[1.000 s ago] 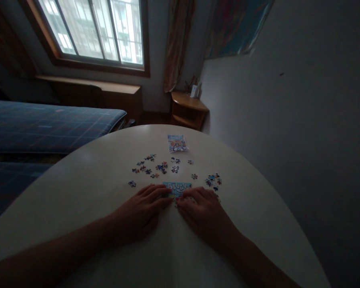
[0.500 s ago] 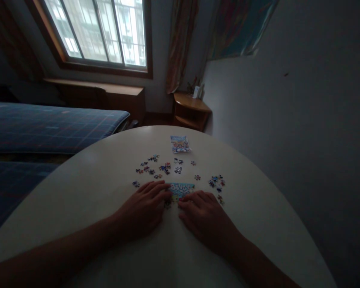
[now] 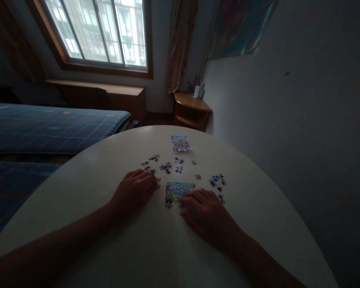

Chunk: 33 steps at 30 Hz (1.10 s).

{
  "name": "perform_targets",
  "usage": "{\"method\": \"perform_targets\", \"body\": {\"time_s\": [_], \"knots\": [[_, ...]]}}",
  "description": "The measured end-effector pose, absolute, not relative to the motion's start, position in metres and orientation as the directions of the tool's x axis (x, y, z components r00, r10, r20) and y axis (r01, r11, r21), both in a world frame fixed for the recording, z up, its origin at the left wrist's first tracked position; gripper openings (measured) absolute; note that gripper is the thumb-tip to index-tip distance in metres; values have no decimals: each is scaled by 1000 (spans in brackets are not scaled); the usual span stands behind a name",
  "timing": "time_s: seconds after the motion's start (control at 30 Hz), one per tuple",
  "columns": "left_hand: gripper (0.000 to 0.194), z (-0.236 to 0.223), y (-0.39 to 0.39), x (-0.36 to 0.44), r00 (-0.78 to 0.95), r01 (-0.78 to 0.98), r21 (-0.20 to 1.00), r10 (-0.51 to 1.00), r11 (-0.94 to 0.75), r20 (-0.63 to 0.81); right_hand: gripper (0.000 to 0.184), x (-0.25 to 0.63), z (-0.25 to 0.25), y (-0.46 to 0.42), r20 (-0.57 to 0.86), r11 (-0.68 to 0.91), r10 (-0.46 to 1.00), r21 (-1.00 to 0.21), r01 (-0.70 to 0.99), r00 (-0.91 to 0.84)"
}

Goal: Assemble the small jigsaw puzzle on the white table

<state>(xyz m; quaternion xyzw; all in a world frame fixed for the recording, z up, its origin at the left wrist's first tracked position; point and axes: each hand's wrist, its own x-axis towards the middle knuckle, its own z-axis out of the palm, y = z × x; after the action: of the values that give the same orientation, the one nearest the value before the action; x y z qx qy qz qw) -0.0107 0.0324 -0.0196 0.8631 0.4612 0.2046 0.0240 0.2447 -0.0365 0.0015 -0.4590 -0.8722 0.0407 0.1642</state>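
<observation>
A partly joined jigsaw puzzle lies flat on the round table, with pale lettering along its far edge and an uneven near edge. My right hand rests on its right side, fingers curled together and covering that corner. Left of the puzzle, my left hand is low over the table, its fingers drawn together at a small puzzle piece. The hand hides most of that piece and others beneath it. Loose puzzle pieces lie scattered just beyond my left fingertips.
More loose pieces lie to the right of the puzzle. A printed picture packet is near the far edge of the white table. Past the table are a plaid mattress, a wooden corner shelf and a wall on the right.
My left hand has moved off the puzzle, left and slightly away from me, to the loose pieces. More of the puzzle's left side shows. My right hand stays almost where it was.
</observation>
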Motion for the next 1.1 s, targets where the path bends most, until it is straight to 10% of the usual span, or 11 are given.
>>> {"method": "perform_targets", "body": {"time_s": [0.23,1.1], "knots": [[14,-27,38,-9,412,776,389,866,-497,284,24,259,3,-28,305,503,855,-284,816,-420],[24,-19,34,-25,469,807,269,848,-525,249,20,274,5,-19,228,432,897,-268,861,-379]]}}
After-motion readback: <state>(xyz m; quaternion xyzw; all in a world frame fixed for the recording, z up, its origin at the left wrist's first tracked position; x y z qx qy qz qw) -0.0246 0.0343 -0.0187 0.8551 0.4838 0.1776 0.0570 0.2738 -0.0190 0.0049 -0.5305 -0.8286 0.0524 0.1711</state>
